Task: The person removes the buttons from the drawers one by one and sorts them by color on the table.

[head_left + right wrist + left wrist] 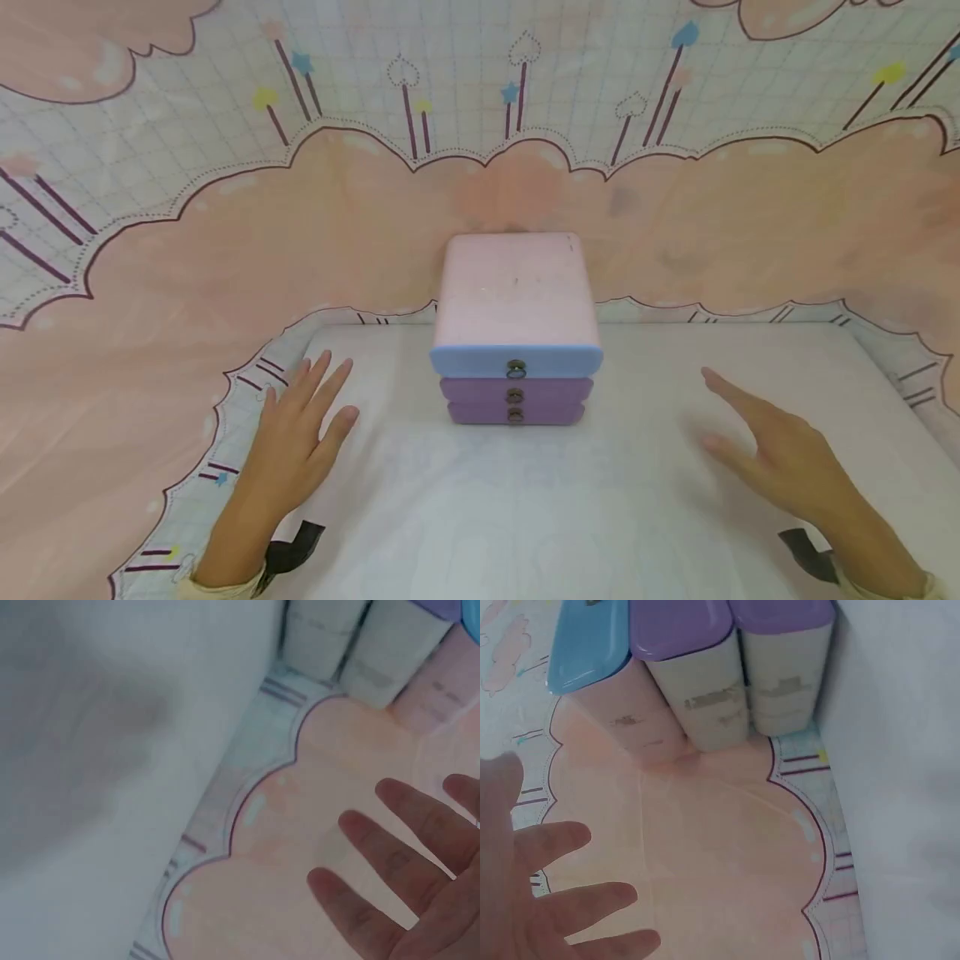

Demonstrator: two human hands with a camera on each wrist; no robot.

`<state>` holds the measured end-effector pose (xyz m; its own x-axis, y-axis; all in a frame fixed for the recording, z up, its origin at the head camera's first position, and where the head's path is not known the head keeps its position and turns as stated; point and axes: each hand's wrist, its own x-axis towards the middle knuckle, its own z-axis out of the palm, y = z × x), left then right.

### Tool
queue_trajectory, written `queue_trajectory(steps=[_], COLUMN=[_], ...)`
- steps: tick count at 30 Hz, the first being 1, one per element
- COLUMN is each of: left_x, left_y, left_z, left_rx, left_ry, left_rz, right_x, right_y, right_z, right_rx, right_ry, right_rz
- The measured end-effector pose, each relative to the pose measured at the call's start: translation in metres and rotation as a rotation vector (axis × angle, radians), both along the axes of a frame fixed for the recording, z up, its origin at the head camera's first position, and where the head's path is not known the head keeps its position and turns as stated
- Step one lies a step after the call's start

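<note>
A small set of drawers (pixel 516 292) stands in the middle of the white table, against the patterned cloth. Its top is pale pink; the top drawer front (pixel 480 362) is blue and the two below are purple, each with a small ring pull. To its left my left hand (pixel 296 446) hovers with fingers spread, holding nothing. On the other side my right hand (pixel 787 458) is held over the table, fingers extended and nothing in them. Both wrist views show the drawers' sides, with spread fingers of the left hand (pixel 562 900) and right hand (pixel 412 870) apart from them.
A white surface (pixel 510 517) covers the table in front of the drawers. Behind and along the sides hangs a peach and white cloth (pixel 360 225) printed with scallops, stars and hearts. Black straps (pixel 296 547) circle both wrists.
</note>
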<state>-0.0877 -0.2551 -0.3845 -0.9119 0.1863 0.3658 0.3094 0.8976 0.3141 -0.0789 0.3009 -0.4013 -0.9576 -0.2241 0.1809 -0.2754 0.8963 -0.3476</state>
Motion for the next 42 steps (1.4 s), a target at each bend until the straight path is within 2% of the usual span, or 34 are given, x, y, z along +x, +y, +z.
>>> queue_trajectory(steps=[5,8,12,15,19,23,26,29,32,36,42], left_x=[-0.014,-0.021,-0.031,-0.035,-0.043,-0.052,-0.057,-0.061,-0.063,-0.068,-0.079], left_y=[0.012,0.022,0.038,0.051,0.069,0.084,0.092,0.097,0.100,0.105,0.110], left_z=[0.001,0.003,0.007,0.010,0.014,0.016,0.017,0.019,0.021,0.022,0.020], left_rx=[0.179,0.240,0.329,0.411,0.519,0.601,0.635,0.665,0.704,0.760,0.950], left_ry=[0.066,0.103,0.098,0.038,-0.042,-0.096,-0.116,-0.140,-0.191,-0.283,-0.430], left_rz=[-0.059,-0.082,-0.115,-0.146,-0.200,-0.261,-0.284,-0.285,-0.263,-0.206,-0.196], right_x=[-0.005,-0.007,-0.014,-0.020,-0.027,-0.030,-0.031,-0.033,-0.035,-0.038,-0.039], right_y=[-0.025,-0.038,-0.055,-0.069,-0.091,-0.116,-0.133,-0.146,-0.155,-0.162,-0.171], right_z=[0.000,0.000,0.003,0.003,0.004,0.007,0.009,0.009,0.008,0.007,0.004], right_rx=[-0.105,-0.176,-0.251,-0.327,-0.443,-0.541,-0.638,-0.722,-0.775,-0.819,-0.878], right_ry=[0.062,0.081,0.102,0.126,0.106,0.030,-0.065,-0.166,-0.230,-0.255,-0.296], right_rz=[0.059,0.092,0.151,0.220,0.304,0.338,0.346,0.356,0.360,0.356,0.335])
